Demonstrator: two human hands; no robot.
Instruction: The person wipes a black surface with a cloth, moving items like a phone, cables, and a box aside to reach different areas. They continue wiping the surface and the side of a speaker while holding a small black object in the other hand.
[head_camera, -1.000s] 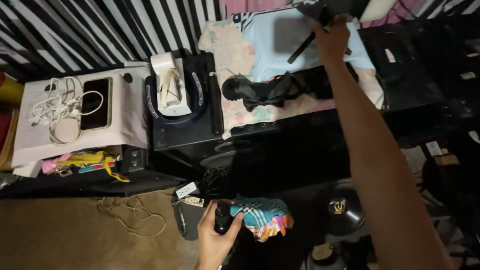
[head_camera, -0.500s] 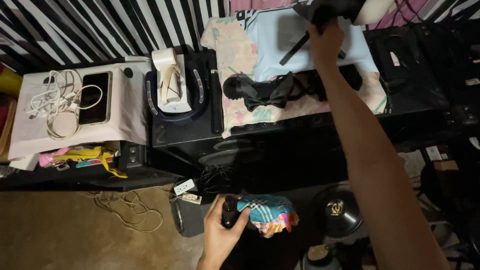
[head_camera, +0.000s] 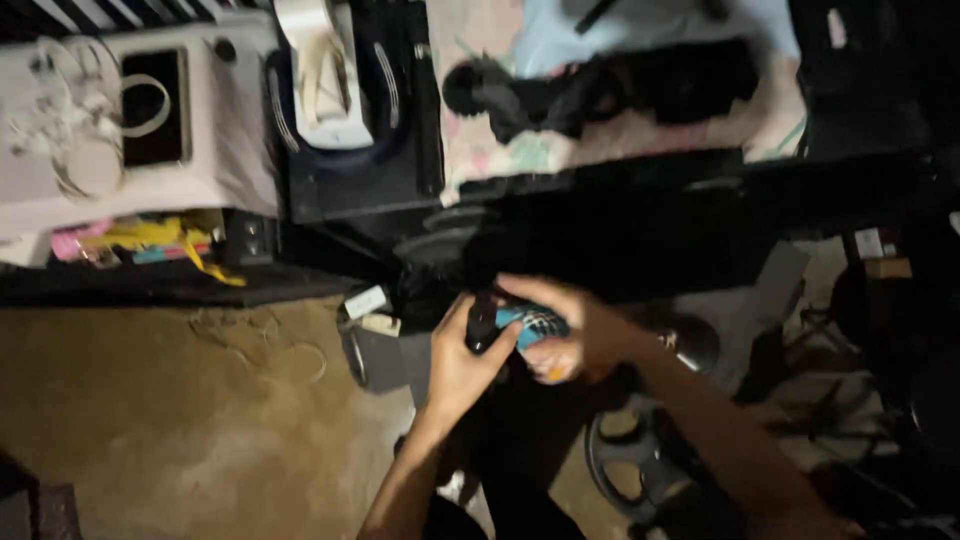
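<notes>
The left hand is closed around a small dark bottle, held roughly upright with its top poking out above the thumb. Directly to the right of the bottle, touching it, sits a bunched checked cloth of blue, pink and orange. The right hand reaches in from the lower right, forearm slanting up, fingers curled over the cloth and gripping it. Both hands meet just below the black speaker cabinet; motion blur hides finer detail.

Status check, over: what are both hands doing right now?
Left hand gripping small dark bottle. Right hand on the colourful cloth beside it. Nothing between them, frame blurry.
</notes>
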